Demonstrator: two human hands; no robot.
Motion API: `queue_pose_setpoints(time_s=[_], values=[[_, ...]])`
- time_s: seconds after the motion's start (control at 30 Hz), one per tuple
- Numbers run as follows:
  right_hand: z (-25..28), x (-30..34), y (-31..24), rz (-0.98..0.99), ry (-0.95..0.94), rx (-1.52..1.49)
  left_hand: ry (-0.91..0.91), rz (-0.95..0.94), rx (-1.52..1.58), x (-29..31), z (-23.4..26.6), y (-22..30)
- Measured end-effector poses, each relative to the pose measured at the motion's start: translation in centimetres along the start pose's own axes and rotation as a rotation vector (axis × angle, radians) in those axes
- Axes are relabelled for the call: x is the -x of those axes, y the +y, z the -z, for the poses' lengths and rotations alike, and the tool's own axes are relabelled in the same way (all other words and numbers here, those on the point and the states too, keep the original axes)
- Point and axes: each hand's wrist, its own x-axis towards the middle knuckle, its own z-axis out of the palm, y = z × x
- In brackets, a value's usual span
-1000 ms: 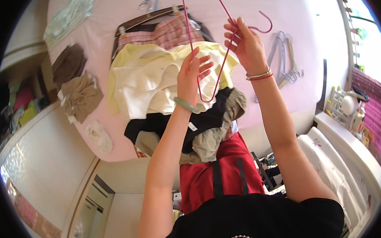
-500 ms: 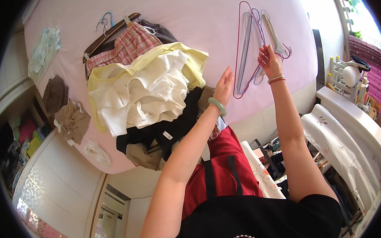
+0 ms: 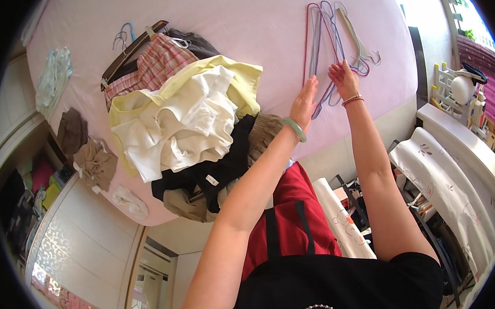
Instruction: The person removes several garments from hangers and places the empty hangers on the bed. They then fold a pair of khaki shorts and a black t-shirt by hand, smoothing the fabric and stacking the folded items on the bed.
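The step in hand looked like placing the red hanger (image 3: pixel 306 50), which appeared to lie on the bed (image 3: pixel 274 19), overlapping a blue-grey hanger (image 3: pixel 335 32). Your left hand (image 3: pixel 303 102) had straight, empty fingers at its near corner; your right hand (image 3: pixel 345 82) had loosely curled, parted fingers beside its hook, contact unclear. The next move called for avoiding snagged wires.

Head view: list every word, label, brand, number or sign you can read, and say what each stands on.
No readable text anywhere.
White tag on the black garment: any print is too small to read.
Containers near the window: any labels are too small and blurred to read.
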Motion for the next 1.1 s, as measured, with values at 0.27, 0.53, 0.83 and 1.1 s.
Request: queue_pose_setpoints(time_s=[0.27, 0.53, 0.83, 1.1], values=[[3.3, -2.2, 0.2, -0.023, 0.066, -0.042, -0.01, -0.06, 0.055, 1.5, 1.9, 3.1], [-1.1, 3.4, -0.3, 0.069, 0.124, 0.109, 0.051, -0.206, 0.129, 5.1, 7.7, 9.5], [-28.3, 14.5, 4.6, 0.185, -0.568, 0.411, 0.324, -0.451, 0.159, 10.2, 18.1, 18.2], [-43.2, 13.1, 11.8, 0.566, -0.521, 0.794, 0.503, -0.636, 0.136, 12.7, 28.5, 25.1]])
